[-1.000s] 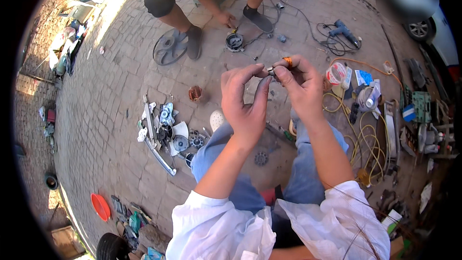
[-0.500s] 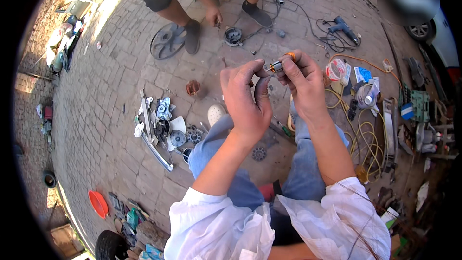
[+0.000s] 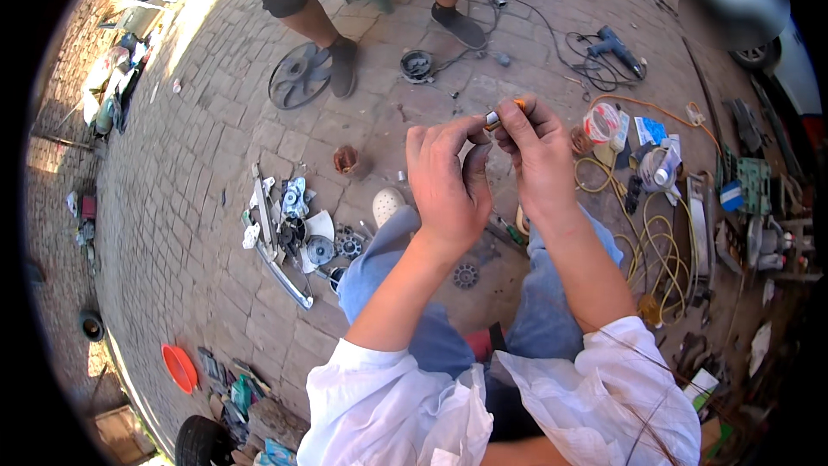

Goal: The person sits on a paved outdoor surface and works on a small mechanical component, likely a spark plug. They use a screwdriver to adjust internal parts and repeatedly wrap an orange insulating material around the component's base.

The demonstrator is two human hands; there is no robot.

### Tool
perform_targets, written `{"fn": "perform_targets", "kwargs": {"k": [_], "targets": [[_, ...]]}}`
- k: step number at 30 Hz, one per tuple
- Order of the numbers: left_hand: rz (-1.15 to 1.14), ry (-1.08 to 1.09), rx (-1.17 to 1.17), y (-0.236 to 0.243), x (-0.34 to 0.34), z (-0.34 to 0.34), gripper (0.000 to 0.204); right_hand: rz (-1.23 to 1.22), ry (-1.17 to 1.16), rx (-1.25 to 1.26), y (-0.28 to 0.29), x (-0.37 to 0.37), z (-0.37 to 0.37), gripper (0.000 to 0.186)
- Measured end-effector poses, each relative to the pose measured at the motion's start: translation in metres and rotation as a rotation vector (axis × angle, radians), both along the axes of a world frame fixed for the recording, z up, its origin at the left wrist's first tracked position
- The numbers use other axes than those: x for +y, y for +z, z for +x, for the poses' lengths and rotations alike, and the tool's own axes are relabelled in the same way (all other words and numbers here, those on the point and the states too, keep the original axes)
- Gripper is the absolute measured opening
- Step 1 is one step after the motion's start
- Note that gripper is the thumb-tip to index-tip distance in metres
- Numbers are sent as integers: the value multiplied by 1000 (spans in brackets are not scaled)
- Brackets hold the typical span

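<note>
Head view, looking down from the wearer's own eyes onto a paved brick floor [image 3: 198, 173] outdoors. Both bare hands are raised together in the middle of the picture, above the wearer's blue-trousered knees. The left hand [image 3: 444, 185] curls its fingers narrowly inward, fingertips meeting those of the right hand [image 3: 539, 160]. Pinched between the two sets of fingertips is a small part with an orange end [image 3: 504, 112], short and roughly cylindrical; its exact kind is too small to tell. Both hands grip it, so it sits in the air and not on the floor.

Around the knees lie many loose pieces. To the left, a cluster of dismantled metal parts [image 3: 293, 224], including small gears and a long rail. To the right, a coil of yellow cable [image 3: 655, 250] and a roll of tape [image 3: 601, 123]. Further off, a drill-shaped power tool [image 3: 617, 47] with a black cord.

At the top, another person's legs [image 3: 315, 13] stand beside a round fan grille [image 3: 297, 76].

Judging by the spread of parts, the work looks mid-way: the small piece is in hand, much remains scattered and unassembled.
</note>
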State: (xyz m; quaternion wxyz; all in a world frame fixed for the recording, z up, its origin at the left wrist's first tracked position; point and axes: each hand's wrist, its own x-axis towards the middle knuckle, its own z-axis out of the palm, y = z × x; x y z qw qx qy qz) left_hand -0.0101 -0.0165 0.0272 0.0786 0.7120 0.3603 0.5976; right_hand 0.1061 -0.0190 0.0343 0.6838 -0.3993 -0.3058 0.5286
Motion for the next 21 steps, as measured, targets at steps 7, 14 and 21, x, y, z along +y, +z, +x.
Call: {"fn": "perform_targets", "kwargs": {"k": [7,14,21], "targets": [[32,-40,-102,6,0,-4,59,254,-78,-351,6,-4,4,14],[-257,-264,-207,4,-5,-8,42,375,-32,-522,9,-10,9,15],[-367,-411,-502,7,-3,-8,39,351,-28,-511,10,-9,3,14]]}}
